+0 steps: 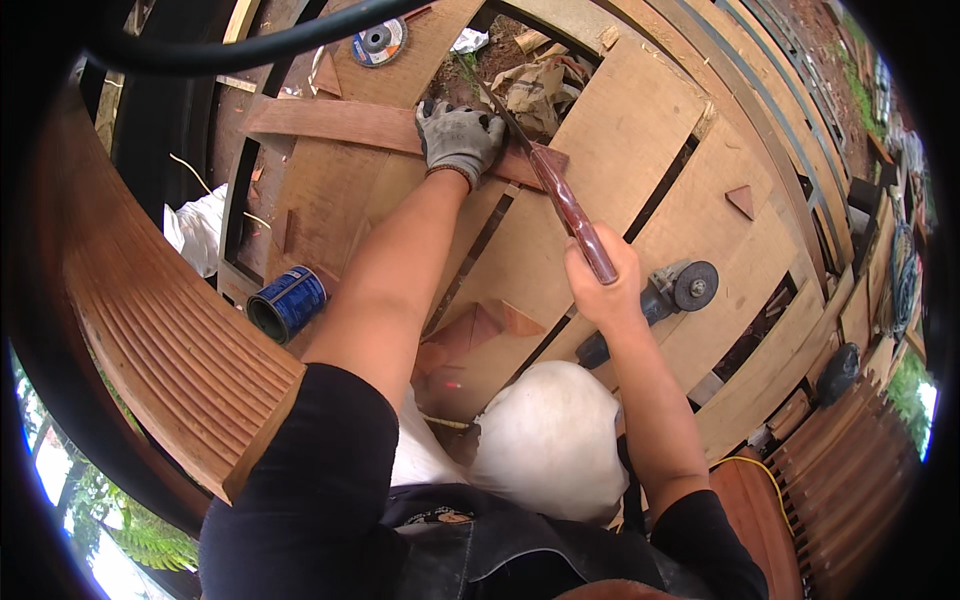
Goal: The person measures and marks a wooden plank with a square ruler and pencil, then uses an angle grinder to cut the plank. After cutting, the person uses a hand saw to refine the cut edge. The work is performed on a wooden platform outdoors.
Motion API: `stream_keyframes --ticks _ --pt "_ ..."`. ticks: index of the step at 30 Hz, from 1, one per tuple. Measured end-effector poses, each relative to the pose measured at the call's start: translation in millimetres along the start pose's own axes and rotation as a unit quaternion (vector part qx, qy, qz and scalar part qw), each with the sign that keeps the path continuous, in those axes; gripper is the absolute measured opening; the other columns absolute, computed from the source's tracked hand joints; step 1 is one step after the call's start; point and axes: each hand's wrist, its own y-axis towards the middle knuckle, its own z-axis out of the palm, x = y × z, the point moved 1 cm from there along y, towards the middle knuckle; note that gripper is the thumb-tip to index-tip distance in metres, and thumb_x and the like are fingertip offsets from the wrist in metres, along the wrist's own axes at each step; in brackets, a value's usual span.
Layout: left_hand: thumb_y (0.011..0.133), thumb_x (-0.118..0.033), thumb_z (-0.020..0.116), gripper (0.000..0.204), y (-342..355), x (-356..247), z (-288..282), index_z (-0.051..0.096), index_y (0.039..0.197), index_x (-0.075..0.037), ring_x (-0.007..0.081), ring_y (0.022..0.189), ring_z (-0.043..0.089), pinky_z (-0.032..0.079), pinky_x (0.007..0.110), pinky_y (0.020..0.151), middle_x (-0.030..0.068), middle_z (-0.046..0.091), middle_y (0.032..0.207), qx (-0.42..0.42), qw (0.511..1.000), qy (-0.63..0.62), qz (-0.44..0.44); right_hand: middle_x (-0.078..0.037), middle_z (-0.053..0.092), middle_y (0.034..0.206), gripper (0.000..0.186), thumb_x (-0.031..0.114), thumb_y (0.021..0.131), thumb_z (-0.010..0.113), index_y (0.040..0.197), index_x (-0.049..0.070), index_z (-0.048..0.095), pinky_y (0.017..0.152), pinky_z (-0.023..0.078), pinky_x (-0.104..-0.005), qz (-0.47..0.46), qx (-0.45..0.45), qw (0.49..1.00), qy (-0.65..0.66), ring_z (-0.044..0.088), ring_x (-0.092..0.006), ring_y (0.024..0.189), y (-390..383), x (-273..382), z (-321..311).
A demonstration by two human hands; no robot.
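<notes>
My left hand [458, 138], in a grey work glove, presses down on a reddish wooden board [340, 122] that lies across a plywood work surface [640, 130]. My bare right hand [603, 283] grips the reddish wooden handle of a long tool [572, 212]. Its thin dark blade [503, 113] reaches up to the board's right end, just beside my gloved fingers. The blade tip sits near the board's far edge.
An angle grinder [672, 290] lies right of my right hand. A blue tin can [288, 302] lies on its side at left. A grinding disc [378, 42] rests at the top. Small wood offcuts [487, 325] sit near my knees, and ribbed timber planks [170, 330] curve along the left.
</notes>
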Motion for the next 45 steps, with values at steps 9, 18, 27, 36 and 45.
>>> stream_keyframes --ticks 9,18,27,36,45 --pt "0.095 -0.053 0.047 0.046 -1.9 21.8 -9.9 0.08 0.106 -0.024 0.0328 0.132 0.051 0.014 0.058 0.12 0.007 0.073 0.121 0.057 0.998 -0.004 -0.029 -0.008 0.057 0.063 0.006 0.004 0.082 0.071 0.085 0.004 0.065 0.054 0.047 -0.032 -0.016 -0.015 0.993 -0.116 0.057 -0.0197 0.052 -75.8 10.3 -41.3" --pt "0.097 -0.049 0.042 0.049 -2.8 24.2 -5.1 0.081 0.096 -0.02 0.0276 0.116 0.06 0.022 0.052 0.116 0.0048 0.076 0.106 -0.03 0.999 0.011 -0.021 -0.013 0.065 0.069 0.02 0.0 0.077 0.068 0.095 0.005 0.074 0.053 0.053 -0.0392 -0.072 0.018 0.968 -0.239 0.067 -0.0294 0.056 -131.2 34.7 -84.7" --pt "0.096 -0.054 0.046 0.048 4.6 10.6 -3.8 0.08 0.106 -0.023 0.033 0.134 0.05 0.014 0.058 0.12 0.0056 0.073 0.12 0.07 0.997 -0.03 -0.025 -0.008 0.058 0.063 0.004 0.004 0.086 0.068 0.088 0.002 0.066 0.055 0.046 -0.0339 0.023 0.0 0.999 -0.033 0.059 -0.0183 0.057 -41.4 7.9 -25.0" --pt "0.096 -0.052 0.046 0.046 3.9 4.7 0.2 0.081 0.102 -0.022 0.0328 0.13 0.053 0.014 0.059 0.119 0.0059 0.074 0.117 0.033 0.999 -0.04 -0.011 -0.009 0.059 0.064 0.006 0.004 0.083 0.068 0.083 0.002 0.062 0.053 0.045 -0.0325 0.005 0.002 1.0 -0.03 0.057 -0.0148 0.056 2.2 -2.5 0.1" --pt "0.095 -0.052 0.044 0.05 -0.4 31.1 -0.4 0.081 0.104 -0.019 0.0324 0.13 0.053 0.015 0.058 0.12 0.0075 0.074 0.117 0.014 0.999 -0.016 -0.028 -0.017 0.068 0.076 0.012 0.009 0.084 0.066 0.094 0.008 0.072 0.067 0.056 -0.0421 0.022 0.068 0.958 -0.276 0.073 -0.0335 0.074 -127.8 32.3 -86.2"
